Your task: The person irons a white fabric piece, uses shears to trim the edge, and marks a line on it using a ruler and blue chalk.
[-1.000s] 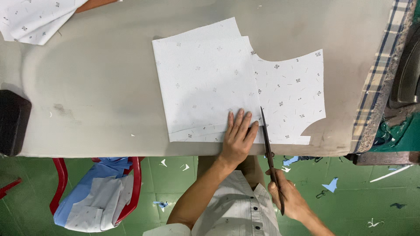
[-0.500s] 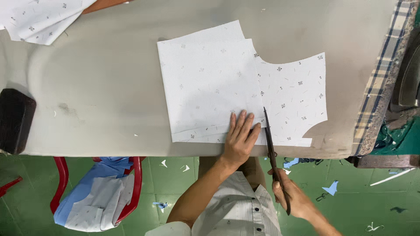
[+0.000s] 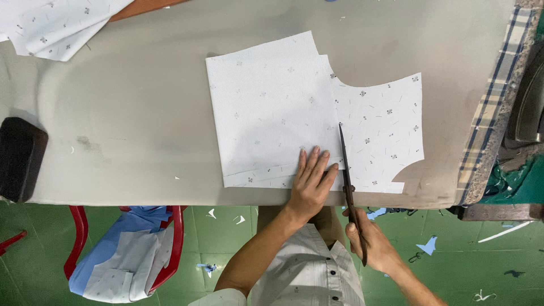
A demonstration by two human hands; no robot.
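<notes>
A stack of white patterned fabric pieces (image 3: 272, 107) lies on the grey table (image 3: 130, 119), with a curved-edged piece (image 3: 385, 130) at its right. My left hand (image 3: 311, 181) presses flat on the stack's near edge. My right hand (image 3: 374, 243), below the table edge, grips long dark scissors (image 3: 347, 181). Their blades point away from me and run into the fabric just right of my left fingers.
More white patterned cloth (image 3: 56, 25) lies at the far left corner. A black block (image 3: 20, 158) sits at the table's left edge. A checked cloth strip (image 3: 493, 107) covers the right edge. A red chair holding blue fabric (image 3: 130, 255) stands below, with scraps on the green floor.
The scissors have advanced farther up into the fabric along the cut line. My left hand stays pressed on the stack.
</notes>
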